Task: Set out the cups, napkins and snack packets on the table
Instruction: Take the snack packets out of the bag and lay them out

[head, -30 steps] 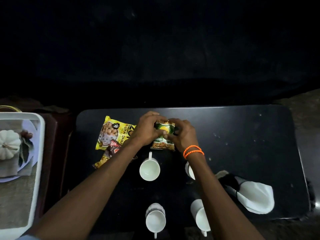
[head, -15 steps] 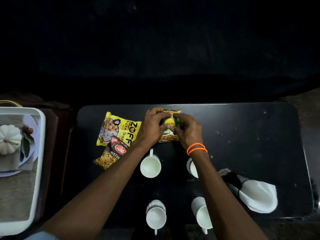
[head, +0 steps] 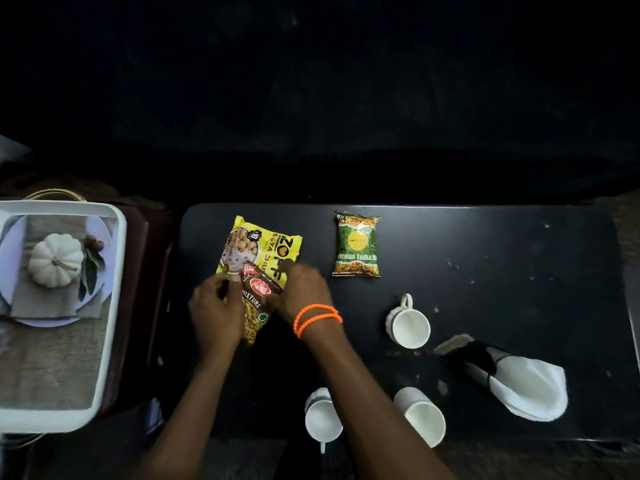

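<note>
At the near edge of the black table (head: 502, 244) stand two white cups: one (head: 322, 419) partly hidden by the right forearm, and another (head: 423, 415) to its right. Further right lies a white napkin (head: 526, 389) tucked into a dark holder. A third cup (head: 409, 323) sits a little farther back, handle pointing away. Mid-table, both hands close on the red mixture packet (head: 258, 303) — the left hand (head: 214, 313) grips its left edge with curled fingers, while the right hand (head: 303, 294), with orange bands at the wrist, pinches its right side. The packet overlaps the yellow packet (head: 259, 247) behind it. Farther back and apart lies the green packet (head: 356, 245), flat on the table. Off the table's left end, a white tray (head: 110, 306) holds a small white pumpkin (head: 55, 259).
</note>
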Available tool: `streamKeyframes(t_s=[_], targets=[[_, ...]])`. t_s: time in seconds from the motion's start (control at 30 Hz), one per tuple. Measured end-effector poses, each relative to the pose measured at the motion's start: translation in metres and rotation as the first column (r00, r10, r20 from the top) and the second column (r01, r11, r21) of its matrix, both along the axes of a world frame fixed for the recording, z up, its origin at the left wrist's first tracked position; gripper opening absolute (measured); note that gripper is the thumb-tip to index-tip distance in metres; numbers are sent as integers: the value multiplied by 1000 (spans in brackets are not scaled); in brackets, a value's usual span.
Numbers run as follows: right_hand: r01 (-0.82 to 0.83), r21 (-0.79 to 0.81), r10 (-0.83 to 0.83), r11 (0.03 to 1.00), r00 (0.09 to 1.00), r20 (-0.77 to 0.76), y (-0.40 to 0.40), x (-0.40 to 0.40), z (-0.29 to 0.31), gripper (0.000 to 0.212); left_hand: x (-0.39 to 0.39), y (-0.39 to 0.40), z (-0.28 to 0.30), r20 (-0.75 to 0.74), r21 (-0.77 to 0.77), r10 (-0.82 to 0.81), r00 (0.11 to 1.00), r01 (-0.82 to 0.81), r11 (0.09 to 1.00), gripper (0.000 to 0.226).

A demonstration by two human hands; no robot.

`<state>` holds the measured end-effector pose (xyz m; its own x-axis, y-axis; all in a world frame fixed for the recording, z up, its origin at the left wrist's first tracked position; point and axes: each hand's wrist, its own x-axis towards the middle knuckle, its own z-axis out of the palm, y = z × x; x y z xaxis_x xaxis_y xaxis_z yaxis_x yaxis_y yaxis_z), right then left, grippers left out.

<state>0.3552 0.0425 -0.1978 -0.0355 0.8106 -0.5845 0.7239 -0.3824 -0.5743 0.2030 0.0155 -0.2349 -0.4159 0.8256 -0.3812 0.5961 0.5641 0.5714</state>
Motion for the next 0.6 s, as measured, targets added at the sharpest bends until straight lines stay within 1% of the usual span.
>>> streamKeyframes(t_s=[0.03, 0.07, 0.13, 0.17, 0.23, 0.3, 0.33, 0.4, 0.47, 0.53, 0.6], targets=[[-18, -9, 18, 1000, 1000, 10, -2, -10, -4, 50, -7, -8, -5, 21, -57, -30, 999, 31, 998, 43], [-18, -6, 18, 1000, 1000, 10, -5, -17, -6, 42, -12, -14, -8, 45, -73, -68, 997, 71, 995, 45], [15, 16, -14, 1000, 1000, -24, -8, -26, -9, 27, -16, -21, -10, 63, -59, -139, 988, 142, 988, 47], [35, 27, -34, 999, 998, -48, -10, -27, -9, 25, -17, -23, -9, 60, -58, -167, 984, 171, 984, 50], [88, 44, -83, 995, 991, -108, -12, -24, -8, 28, -21, -23, -7, 76, -57, -179, 981, 184, 981, 56], [170, 42, -158, 984, 964, -214, -12, -17, -3, 34, -26, -20, 1, 129, -14, -126, 984, 129, 992, 50], [229, 41, -209, 973, 936, -282, -9, -12, 1, 35, -27, -15, 7, 145, 10, -105, 984, 104, 994, 44], [377, 43, -325, 925, 847, -420, -3, 3, 11, 36, -22, -2, 25, 163, 58, -103, 981, 95, 994, 37], [484, 0, -410, 875, 741, -531, 0, 21, 23, 43, -7, 14, 47, 174, 113, -124, 977, 105, 988, 38], [508, -60, -429, 859, 651, -627, 0, 39, 34, 53, 19, 32, 64, 182, 171, -124, 975, 93, 981, 43], [510, -69, -420, 858, 617, -665, -1, 58, 40, 60, 55, 49, 72, 186, 221, -147, 971, 105, 970, 44]])
